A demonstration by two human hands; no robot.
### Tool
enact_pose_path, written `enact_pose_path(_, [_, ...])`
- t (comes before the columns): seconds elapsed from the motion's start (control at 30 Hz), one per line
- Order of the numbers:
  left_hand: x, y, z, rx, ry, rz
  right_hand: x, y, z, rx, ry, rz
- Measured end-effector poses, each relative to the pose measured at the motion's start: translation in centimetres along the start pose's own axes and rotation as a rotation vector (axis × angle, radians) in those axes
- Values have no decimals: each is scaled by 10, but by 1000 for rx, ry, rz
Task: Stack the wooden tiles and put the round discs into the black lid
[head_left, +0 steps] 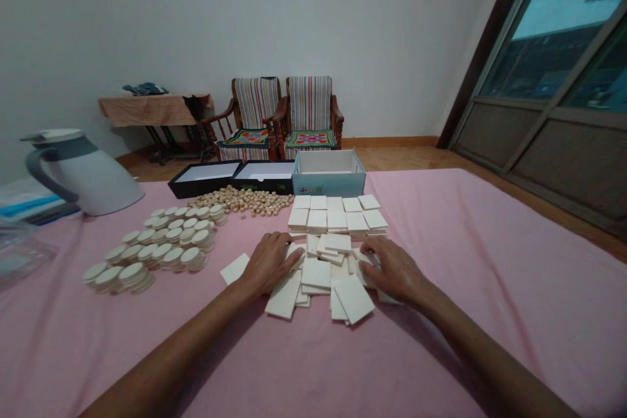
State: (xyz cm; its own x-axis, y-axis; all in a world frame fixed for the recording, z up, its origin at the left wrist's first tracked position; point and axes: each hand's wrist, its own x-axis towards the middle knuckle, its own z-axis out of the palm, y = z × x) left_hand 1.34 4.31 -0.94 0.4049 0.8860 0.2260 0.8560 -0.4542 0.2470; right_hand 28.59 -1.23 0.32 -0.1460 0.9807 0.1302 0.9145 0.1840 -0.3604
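Observation:
Loose white square tiles (316,274) lie in an overlapping heap on the pink cloth. My left hand (269,262) rests on the heap's left side, thumb apart from the fingers, over some tiles. At the right side, my right hand (393,268) touches tiles with curled fingers; whether it grips one is hard to tell. Just behind the heap stand neat stacks of square tiles (336,219) in rows. One single tile (235,269) lies left of my left hand. Stacks of round white discs (166,241) stand farther left.
Small wooden pieces (245,200) lie in front of two black trays (264,177) and a light blue box (329,181). A grey and white jug (91,173) stands at the left on the pink tablecloth (465,287). Two chairs (309,108) are beyond.

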Motion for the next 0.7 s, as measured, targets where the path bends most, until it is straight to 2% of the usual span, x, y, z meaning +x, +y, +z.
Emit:
enact_pose_path(0.1, [-6,3,-2,-46,-1,32,1,5,1,-48,20,41])
enact_pose_path(0.2, [-10,4,-4,-123,-9,68,4,10,3,-61,-35,81])
enact_pose_path(0.43, [-15,1,-8,-201,-33,143,7,17,3,143,-47,93])
enact_pose_path(0.57, [-16,0,-9,-222,-65,168,6,25,-8,296,8,113])
enact_pose_path(0.7, [-16,0,-8,-218,-55,139,3,33,-25,310,81,115])
